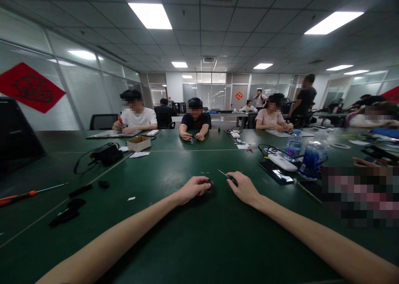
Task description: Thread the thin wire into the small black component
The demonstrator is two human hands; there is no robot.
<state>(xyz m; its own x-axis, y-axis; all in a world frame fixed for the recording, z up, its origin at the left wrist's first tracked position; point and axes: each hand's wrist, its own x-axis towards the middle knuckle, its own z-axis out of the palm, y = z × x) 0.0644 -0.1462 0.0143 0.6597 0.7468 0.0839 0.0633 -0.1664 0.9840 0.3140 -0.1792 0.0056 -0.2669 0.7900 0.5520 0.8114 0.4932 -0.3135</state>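
Left hand [193, 190] curls shut around a small black object [208, 182], mostly hidden by the fingers, while the right hand [243, 188] pinches the dark grip [233, 181] of a thin metal shaft [223, 174], its tip pointing left. The hands sit close together, not touching, over the green table [174, 242]. A white paper scrap [131, 198] lies left of them, and farther left are an orange-handled screwdriver [18, 197] and black pieces [80, 190]. On the right, a phone [276, 176] lies near a white power bank [282, 162] and a water bottle [293, 144]. Farther away stand a cardboard box [139, 143] and a black pouch [106, 154], with a seated co-worker [195, 122] at the far edge.
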